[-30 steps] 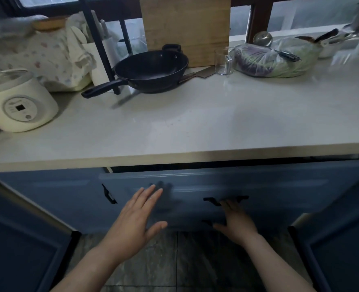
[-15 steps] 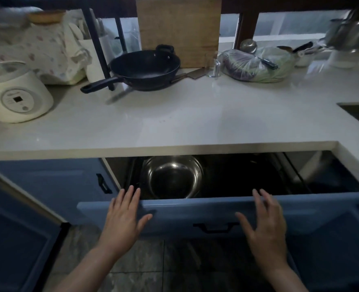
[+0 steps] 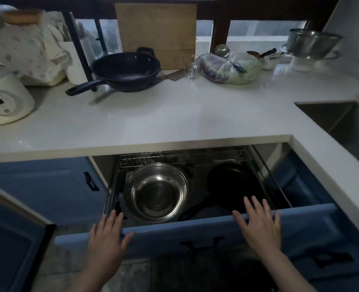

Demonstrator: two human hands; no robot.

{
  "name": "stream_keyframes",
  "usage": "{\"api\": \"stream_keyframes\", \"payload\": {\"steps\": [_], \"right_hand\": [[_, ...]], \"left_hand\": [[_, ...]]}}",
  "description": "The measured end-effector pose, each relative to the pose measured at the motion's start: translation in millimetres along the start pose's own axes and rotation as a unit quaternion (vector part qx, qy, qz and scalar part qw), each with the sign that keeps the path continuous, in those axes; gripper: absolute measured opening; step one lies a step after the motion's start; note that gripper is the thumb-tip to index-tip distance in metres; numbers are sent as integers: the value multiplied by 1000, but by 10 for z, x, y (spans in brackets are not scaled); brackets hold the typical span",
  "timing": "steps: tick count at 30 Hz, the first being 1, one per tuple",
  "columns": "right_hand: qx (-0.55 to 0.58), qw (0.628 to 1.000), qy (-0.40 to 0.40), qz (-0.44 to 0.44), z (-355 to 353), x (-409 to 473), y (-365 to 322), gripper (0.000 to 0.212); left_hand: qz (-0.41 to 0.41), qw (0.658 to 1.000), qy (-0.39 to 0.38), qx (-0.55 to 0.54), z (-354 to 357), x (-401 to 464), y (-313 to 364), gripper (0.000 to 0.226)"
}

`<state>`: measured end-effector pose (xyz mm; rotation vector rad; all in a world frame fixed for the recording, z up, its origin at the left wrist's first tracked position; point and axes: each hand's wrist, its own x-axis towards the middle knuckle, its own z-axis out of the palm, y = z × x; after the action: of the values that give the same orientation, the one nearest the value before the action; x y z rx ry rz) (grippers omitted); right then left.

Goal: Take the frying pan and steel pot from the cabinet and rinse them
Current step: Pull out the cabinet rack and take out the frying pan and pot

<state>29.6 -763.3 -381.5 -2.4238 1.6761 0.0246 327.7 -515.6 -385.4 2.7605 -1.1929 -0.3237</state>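
Sliding outward since half a second ago, the blue drawer now stands far enough out that its whole wire rack shows, where before only the steel pot could be seen under the table's front edge. Both hands have stayed spread on the drawer's front panel. The left hand rests at the panel's left corner with fingers straight and wide, thumb splayed along the top edge, holding nothing. The right hand lies flat over the top edge toward the right, fingers likewise wide and reaching slightly into the drawer, gripping nothing. That flat-palmed placement suits steadying a sliding drawer rather than lifting anything.

Inside, the steel pot sits upright at the left of the rack, mouth up. The frying pan lies just beside it on the right, dark and hard to read in the shadow, its handle angled toward the drawer's front, passing close under the pot's rim. The sink opens at the table's right edge, a short carry away. A dark wok stands near the table's back edge against a wooden board; a rice cooker sits at the left edge.

Neither piece has been lifted yet; the right hand looks best placed for the pan.
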Motion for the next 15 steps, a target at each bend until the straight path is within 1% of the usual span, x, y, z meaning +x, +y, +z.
{"api": "stream_keyframes", "payload": {"steps": [3, 5, 6, 10, 13, 15], "right_hand": [[-5, 1000, -17, 11, -36, -153, 31, 89], [-8, 1000, -24, 17, -41, -240, 58, 90], [-10, 999, -27, 18, -44, -281, 69, 90], [-16, 999, -33, 17, -44, -410, 110, 91], [-23, 999, -41, 18, -50, -475, 121, 92], [-24, 999, -42, 18, -55, -498, 123, 94]], "left_hand": [[-5, 1000, -5, -5, 63, -118, -65, 108], [-11, 999, -39, 2, 86, -182, -95, 103], [-8, 999, -44, 1, 93, -226, -100, 99], [-9, 999, -42, 7, 151, -359, -131, 94], [-16, 998, -53, 5, 165, -410, -159, 84], [-16, 999, -41, 4, 180, -424, -166, 82]]}}
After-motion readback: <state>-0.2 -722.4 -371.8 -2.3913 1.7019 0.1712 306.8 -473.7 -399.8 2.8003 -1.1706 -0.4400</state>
